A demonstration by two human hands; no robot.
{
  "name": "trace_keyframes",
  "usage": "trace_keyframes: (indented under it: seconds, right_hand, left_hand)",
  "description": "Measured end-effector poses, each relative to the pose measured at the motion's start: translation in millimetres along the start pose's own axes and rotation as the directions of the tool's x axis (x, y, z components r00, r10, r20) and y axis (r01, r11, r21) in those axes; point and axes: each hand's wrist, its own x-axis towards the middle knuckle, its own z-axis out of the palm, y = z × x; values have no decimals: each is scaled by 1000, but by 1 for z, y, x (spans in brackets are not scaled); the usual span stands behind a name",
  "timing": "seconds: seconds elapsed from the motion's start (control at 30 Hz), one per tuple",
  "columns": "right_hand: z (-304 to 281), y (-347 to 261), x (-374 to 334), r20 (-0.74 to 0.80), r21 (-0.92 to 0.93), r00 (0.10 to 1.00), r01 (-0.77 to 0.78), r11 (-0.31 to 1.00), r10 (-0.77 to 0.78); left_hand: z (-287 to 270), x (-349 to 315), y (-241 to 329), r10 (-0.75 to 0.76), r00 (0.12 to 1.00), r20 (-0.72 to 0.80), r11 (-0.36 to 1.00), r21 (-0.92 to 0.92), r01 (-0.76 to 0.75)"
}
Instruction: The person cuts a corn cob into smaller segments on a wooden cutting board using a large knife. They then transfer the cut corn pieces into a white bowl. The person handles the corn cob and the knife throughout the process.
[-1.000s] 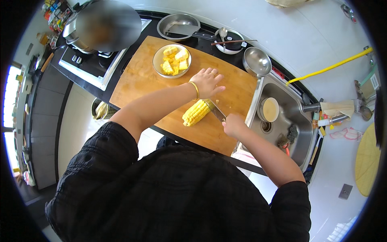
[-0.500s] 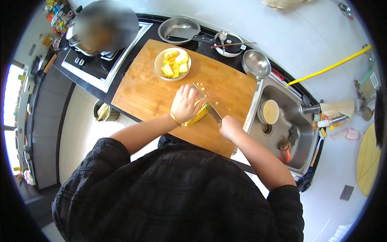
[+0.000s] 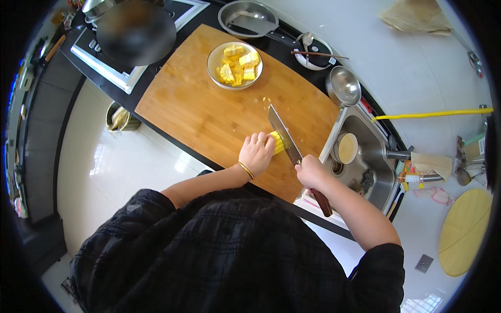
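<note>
On the wooden cutting board (image 3: 193,104), my left hand (image 3: 257,155) grips a yellow corn cob (image 3: 277,142), its fingers covering much of it. My right hand (image 3: 311,172) is closed round a kitchen knife (image 3: 283,130) with a broad metal blade; the end of its brown handle sticks out below the fist. The blade stands right beside the uncovered end of the cob; whether it touches the corn I cannot tell. A white bowl (image 3: 212,70) holding several cut corn pieces (image 3: 239,62) sits at the board's far side. Small corn bits lie beyond the knife tip.
A steel sink (image 3: 383,180) with a bowl (image 3: 346,148) in it adjoins the board's right. Behind the board stand a steel pan (image 3: 229,15) with a second knife across it, a lidded pot (image 3: 313,63) and a steel bowl (image 3: 344,86). The stove (image 3: 81,49) is far left.
My left hand has shifted to grip the cob on the near left side of the blade. The knife's handle has come into sight below my right fist. The whole view has turned slightly.
</note>
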Motion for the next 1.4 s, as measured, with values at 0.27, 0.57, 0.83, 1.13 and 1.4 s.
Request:
trace_keyframes:
  seconds: [0.27, 0.57, 0.83, 1.13, 1.4]
  right_hand:
    - [-23, -30, 1, 140, -64, 987, -75, 995, 83]
    - [18, 7, 22, -101, 51, 994, 39, 998, -34]
    - [11, 30, 24, -5, 357, 991, 125, 926, -132]
    - [31, 31, 19, -99, 227, 995, 38, 973, -16]
    - [0, -5, 17, 102, 218, 983, -174, 960, 155]
  left_hand:
    - [-2, -4, -7, 84, 996, 38, 996, -31, -83]
    - [-2, 0, -6, 43, 999, 30, 997, -65, -41]
    - [5, 4, -6, -56, 998, -24, 996, -66, 55]
    - [5, -2, -5, -53, 997, -59, 997, -67, 49]
    - [0, -1, -6, 83, 993, -83, 995, -49, -87]
